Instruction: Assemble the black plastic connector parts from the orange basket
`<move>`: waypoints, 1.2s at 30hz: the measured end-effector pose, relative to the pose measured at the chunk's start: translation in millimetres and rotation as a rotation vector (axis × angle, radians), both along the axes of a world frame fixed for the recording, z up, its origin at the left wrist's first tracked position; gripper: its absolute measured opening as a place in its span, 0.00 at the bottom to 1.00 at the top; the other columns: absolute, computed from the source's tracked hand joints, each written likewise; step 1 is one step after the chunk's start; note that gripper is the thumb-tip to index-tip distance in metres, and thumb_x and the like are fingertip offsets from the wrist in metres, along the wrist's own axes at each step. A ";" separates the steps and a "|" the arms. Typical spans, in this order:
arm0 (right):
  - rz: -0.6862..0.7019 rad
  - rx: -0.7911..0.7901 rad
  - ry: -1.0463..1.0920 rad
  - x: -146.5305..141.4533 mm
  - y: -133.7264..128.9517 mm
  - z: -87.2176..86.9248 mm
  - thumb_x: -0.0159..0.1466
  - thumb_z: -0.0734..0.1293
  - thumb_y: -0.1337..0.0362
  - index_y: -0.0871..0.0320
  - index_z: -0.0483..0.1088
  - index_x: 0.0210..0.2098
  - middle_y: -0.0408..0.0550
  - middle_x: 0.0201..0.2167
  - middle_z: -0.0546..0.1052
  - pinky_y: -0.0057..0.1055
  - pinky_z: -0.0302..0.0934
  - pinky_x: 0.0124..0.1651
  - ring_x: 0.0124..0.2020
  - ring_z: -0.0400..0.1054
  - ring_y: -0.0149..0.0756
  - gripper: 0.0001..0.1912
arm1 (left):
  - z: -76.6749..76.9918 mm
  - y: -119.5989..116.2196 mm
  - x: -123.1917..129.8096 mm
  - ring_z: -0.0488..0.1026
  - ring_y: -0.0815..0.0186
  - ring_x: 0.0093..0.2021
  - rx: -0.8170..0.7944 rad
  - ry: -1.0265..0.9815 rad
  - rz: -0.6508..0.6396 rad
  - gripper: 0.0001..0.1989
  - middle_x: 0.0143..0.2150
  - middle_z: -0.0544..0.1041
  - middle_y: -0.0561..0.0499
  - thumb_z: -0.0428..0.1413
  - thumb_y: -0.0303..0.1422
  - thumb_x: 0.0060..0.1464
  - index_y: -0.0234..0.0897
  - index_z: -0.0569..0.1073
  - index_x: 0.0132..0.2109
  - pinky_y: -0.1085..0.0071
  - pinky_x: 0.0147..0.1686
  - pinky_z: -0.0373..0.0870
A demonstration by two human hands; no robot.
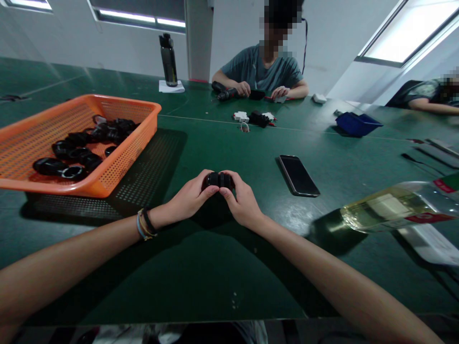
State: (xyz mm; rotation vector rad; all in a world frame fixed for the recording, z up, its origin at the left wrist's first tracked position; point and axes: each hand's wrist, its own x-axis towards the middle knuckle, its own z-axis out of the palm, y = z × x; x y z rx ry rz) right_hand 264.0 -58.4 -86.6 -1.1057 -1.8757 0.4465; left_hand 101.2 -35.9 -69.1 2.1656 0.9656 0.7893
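Both my hands meet at the middle of the green table around one small black round part (218, 179). My left hand (188, 198) grips its left side with fingers curled over it; bracelets circle that wrist. My right hand (241, 200) pinches the part's right side. An orange perforated basket (118, 162) stands to the left, with several black ring-shaped parts (77, 153) lying in it.
A black phone (299, 175) lies face up right of my hands. A clear bottle of yellowish liquid (394, 205) lies at the right. Across the table a person handles small parts beside a drill (224, 91). A dark flask (168, 59) and a blue tray (355, 123) stand farther off.
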 end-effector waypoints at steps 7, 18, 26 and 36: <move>-0.007 -0.074 0.052 -2.7 -2.7 0.9 0.63 0.54 0.49 0.58 0.60 0.44 0.54 0.37 0.73 0.38 0.64 0.38 0.36 0.69 0.41 0.20 | 1.8 -2.5 0.6 0.67 0.63 0.34 0.023 0.027 0.021 0.25 0.37 0.69 0.47 0.38 0.52 0.56 0.34 0.62 0.43 0.67 0.35 0.65; -0.041 -0.153 0.112 -6.3 -4.6 1.6 0.63 0.54 0.50 0.59 0.63 0.40 0.51 0.33 0.74 0.35 0.63 0.34 0.32 0.68 0.38 0.19 | -1.7 -2.0 0.0 0.69 0.59 0.36 0.108 0.088 0.057 0.29 0.39 0.69 0.44 0.39 0.55 0.54 0.33 0.62 0.45 0.64 0.37 0.66; -0.022 -0.201 0.178 -6.3 -1.9 -0.8 0.63 0.55 0.49 0.58 0.63 0.40 0.49 0.32 0.73 0.33 0.63 0.35 0.32 0.68 0.36 0.19 | -2.9 0.3 1.7 0.68 0.62 0.34 0.076 0.049 0.049 0.22 0.36 0.68 0.48 0.40 0.49 0.57 0.34 0.62 0.43 0.67 0.34 0.65; 0.034 -0.225 0.158 -5.5 0.0 -0.7 0.62 0.56 0.49 0.58 0.61 0.42 0.47 0.30 0.72 0.32 0.62 0.32 0.29 0.67 0.34 0.19 | 2.1 3.0 1.6 0.63 0.66 0.30 -0.054 -0.021 0.021 0.15 0.29 0.63 0.53 0.41 0.45 0.55 0.36 0.60 0.36 0.71 0.30 0.61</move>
